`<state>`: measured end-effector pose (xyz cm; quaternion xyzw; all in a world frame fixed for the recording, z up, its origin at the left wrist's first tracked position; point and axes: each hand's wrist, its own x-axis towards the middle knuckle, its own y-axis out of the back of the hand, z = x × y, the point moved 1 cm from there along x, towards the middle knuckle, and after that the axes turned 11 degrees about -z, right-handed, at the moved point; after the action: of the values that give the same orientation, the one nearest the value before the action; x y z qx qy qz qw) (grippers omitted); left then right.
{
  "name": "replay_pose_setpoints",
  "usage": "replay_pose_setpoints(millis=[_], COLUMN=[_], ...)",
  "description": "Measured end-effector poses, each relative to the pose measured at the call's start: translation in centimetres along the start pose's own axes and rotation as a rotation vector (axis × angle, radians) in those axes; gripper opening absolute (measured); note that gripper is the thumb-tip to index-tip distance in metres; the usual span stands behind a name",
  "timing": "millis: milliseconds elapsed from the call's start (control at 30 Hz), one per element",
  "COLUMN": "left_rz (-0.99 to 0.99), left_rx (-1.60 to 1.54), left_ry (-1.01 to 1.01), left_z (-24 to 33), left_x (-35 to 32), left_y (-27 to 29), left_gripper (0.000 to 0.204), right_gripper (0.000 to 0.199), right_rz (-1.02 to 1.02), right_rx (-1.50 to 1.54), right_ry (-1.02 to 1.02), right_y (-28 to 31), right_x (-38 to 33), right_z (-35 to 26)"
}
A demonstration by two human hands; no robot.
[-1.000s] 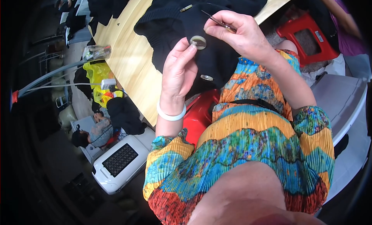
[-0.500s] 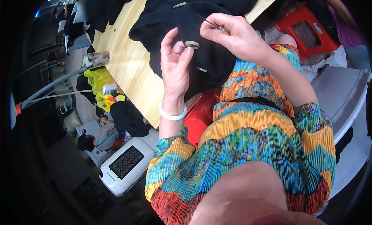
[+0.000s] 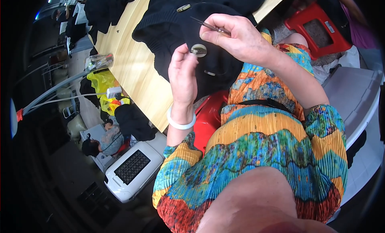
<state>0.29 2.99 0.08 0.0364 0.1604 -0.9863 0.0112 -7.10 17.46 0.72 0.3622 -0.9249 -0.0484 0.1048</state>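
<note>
A black knit garment [image 3: 168,20] with a ribbed edge lies over the table corner and hangs toward my lap. My left hand [image 3: 183,78], fingers bent together, pinches a large round button [image 3: 199,50] whose face is turned up. Just right of it, my right hand [image 3: 242,38] grips a slim pointed metal tool [image 3: 214,27] that resembles tweezers. Its tip points to the upper left, above the garment and apart from the button. Another button [image 3: 183,8] sits farther up the cloth, and one more [image 3: 209,73] shows edge-on below. Whether thread runs between them is too fine to see.
The pale wooden table [image 3: 124,44] reaches left, with a clear container of small items [image 3: 99,62] at its edge. Yellow bags [image 3: 100,82] hang below it. Red stools [image 3: 319,32] stand at the right and beneath my lap. A person [image 3: 106,140] sits lower left near a white case [image 3: 132,171].
My left fingers have closed in and the button has tilted from nearly edge-on to face up. My right hand has shifted slightly left, its tool lying flatter.
</note>
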Motion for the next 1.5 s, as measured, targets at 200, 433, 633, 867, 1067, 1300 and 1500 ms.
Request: replay_pose_setpoints(millis=[200, 433, 633, 867, 1067, 1300, 1500], left_rz=[-0.147, -0.223, -0.243, -0.256, -0.225, -0.238, -0.254], left_rx=[-0.106, -0.206, -0.174, -0.109, -0.124, -0.107, -0.058], left_ry=[-0.012, -0.025, -0.077, -0.114, -0.13, -0.12, -0.143], left_z=[-0.7, -0.4, -0.3, 0.0, 0.1, 0.1, 0.2], left_x=[-0.4, -0.3, -0.3, -0.3, -0.2, -0.2, -0.2], left_y=[1.0, 1.1, 1.1, 1.2, 1.0, 1.2, 1.2], left_gripper=[0.024, 0.022, 0.026, 0.03, 0.029, 0.028, 0.029], right_gripper=[0.015, 0.026, 0.021, 0.017, 0.017, 0.017, 0.017], right_rz=[0.048, 0.297, 0.106, 0.049, 0.058, 0.047, 0.028], right_rx=[-0.03, 0.081, 0.014, -0.082, -0.095, -0.095, -0.109], right_ry=[0.014, 0.136, 0.075, 0.058, 0.058, 0.085, 0.079], right_y=[0.0, 0.1, -0.8, -0.6, -0.5, -0.5, -0.7], right_x=[-0.1, -2.4, -4.5, -4.2, -4.2, -4.1, -3.9], right_z=[0.4, 0.7, -0.3, -0.7, -0.7, -0.7, -0.8])
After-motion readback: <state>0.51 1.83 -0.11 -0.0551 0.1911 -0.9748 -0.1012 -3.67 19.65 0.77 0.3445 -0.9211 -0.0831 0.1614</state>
